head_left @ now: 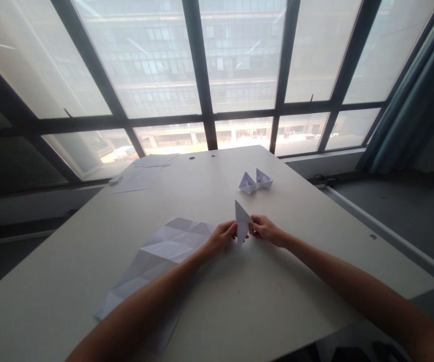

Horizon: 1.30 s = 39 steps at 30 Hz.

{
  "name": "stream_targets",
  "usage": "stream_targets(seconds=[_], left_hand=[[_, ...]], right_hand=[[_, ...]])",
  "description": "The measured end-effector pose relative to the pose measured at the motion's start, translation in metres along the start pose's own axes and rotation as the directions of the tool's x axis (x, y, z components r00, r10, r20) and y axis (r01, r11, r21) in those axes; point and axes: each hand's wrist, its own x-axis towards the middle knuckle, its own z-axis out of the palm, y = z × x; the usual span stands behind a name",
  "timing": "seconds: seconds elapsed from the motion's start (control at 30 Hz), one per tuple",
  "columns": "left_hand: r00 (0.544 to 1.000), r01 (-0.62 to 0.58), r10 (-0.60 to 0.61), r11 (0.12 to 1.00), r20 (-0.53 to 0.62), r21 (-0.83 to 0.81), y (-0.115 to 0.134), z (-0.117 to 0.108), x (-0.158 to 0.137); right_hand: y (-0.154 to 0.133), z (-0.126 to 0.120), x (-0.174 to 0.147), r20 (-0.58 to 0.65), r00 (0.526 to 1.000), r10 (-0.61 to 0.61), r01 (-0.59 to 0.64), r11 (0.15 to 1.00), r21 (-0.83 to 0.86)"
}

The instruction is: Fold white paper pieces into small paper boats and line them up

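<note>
Left hand (223, 235) partly behind folded paper (242, 220)

Beyond the far edge of the white table (209, 186), tall windows (243, 50) in dark frames (208, 125) fill the wall, letting in bright, hazy daylight and showing a large building (160, 65) with rows of panes outside. A blue-grey curtain (409, 100) hangs in folds out past the far right corner, and a pale low wall (333, 162) runs under the glass there. Grey floor (386, 203) lies in shade past the right edge, where a long pale rail (371, 220) runs alongside, and darker floor shows past the left edge.
</note>
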Motion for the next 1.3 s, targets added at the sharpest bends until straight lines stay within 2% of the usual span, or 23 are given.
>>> stream_targets(seconds=[0.13, 0.27, 0.43, 0.57, 0.67, 0.73, 0.8, 0.87, 0.93, 1.03, 1.1, 1.17, 1.3], left_hand=[[1.000, -0.015, 0.014, 1.000, -0.015, -0.024, 0.004, -0.002, -0.002], [0.999, -0.033, 0.033, 0.999, -0.019, -0.002, 0.004, -0.002, -0.001], [1.000, -0.018, 0.018, 1.000, 0.011, 0.013, 0.004, 0.000, -0.001], [0.996, -0.048, 0.053, 0.996, -0.073, 0.072, 0.002, 0.004, -0.002], [0.990, -0.034, 0.052, 0.990, -0.129, 0.135, -0.003, 0.007, -0.002], [0.982, -0.004, 0.037, 0.984, -0.184, 0.177, -0.007, 0.008, -0.002], [0.963, 0.031, 0.031, 0.974, -0.267, 0.225, -0.008, 0.008, -0.003], [0.940, 0.050, 0.050, 0.958, -0.337, 0.284, -0.008, 0.007, -0.005], [0.930, 0.039, 0.096, 0.935, -0.354, 0.354, -0.005, 0.006, -0.006], [0.932, -0.017, 0.163, 0.911, -0.323, 0.413, -0.002, 0.007, -0.008], [0.929, -0.040, 0.175, 0.923, -0.325, 0.383, -0.002, 0.008, -0.007], [0.927, -0.048, 0.145, 0.961, -0.346, 0.274, -0.003, 0.008, -0.006], [0.946, -0.091, 0.066, 0.994, -0.319, -0.066, -0.009, 0.005, -0.003]], right_hand=[[0.002, 0.007, 0.010, 0.044, 0.997, -0.057, 0.055, 0.998, 0.032], [0.007, 0.014, 0.011, -0.001, 0.993, -0.115, 0.115, 0.993, 0.023], [0.012, 0.015, 0.008, -0.006, 0.994, -0.105, 0.105, 0.993, 0.062], [0.015, 0.016, 0.011, -0.119, 0.985, -0.122, 0.119, 0.992, -0.032], [0.015, 0.022, 0.011, -0.157, 0.980, -0.119, 0.094, 0.983, -0.159], [0.012, 0.028, 0.008, -0.243, 0.956, -0.166, 0.089, 0.950, -0.300], [0.006, 0.036, 0.002, -0.355, 0.888, -0.293, 0.092, 0.870, -0.485], [-0.002, 0.044, -0.006, -0.372, 0.827, -0.421, 0.096, 0.759, -0.644], [-0.009, 0.050, -0.013, -0.308, 0.831, -0.463, 0.112, 0.682, -0.723], [-0.015, 0.051, -0.016, -0.284, 0.853, -0.438, 0.097, 0.667, -0.739], [-0.015, 0.046, -0.014, -0.318, 0.855, -0.409, 0.064, 0.692, -0.719], [-0.012, 0.039, -0.011, -0.350, 0.849, -0.396, 0.053, 0.721, -0.691], [-0.001, 0.026, -0.006, -0.327, 0.851, -0.410, 0.207, 0.836, -0.509]])
